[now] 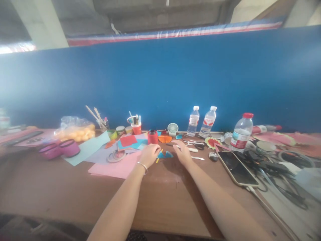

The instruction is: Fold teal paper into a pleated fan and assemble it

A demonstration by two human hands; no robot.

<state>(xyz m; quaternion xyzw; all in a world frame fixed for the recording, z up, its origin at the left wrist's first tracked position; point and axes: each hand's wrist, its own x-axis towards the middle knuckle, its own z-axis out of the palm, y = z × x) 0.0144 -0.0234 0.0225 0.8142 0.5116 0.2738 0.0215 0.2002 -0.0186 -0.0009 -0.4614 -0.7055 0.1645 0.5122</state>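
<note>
My left hand (149,154), with a silver bangle at the wrist, is just left of a small blue paper piece (167,154). Its fingers are drawn together and bent; whatever they hold, if anything, is too small to make out. To the right of the paper is my right hand (182,152), fingers apart and holding nothing. A thin yellow strip (157,160) shows beside the blue piece. Just beyond my left hand stands a red cylinder (152,137), and an orange pleated paper fan (165,139) lies to its right.
Pink sheets (112,167), a tape roll (116,156) and purple rings (69,148) lie leftward. Scissors (199,146), a small fan (173,129) and water bottles (193,121) stand or lie beyond my right hand. A phone (237,168) with a cable lies right. A blue partition (160,77) rises behind.
</note>
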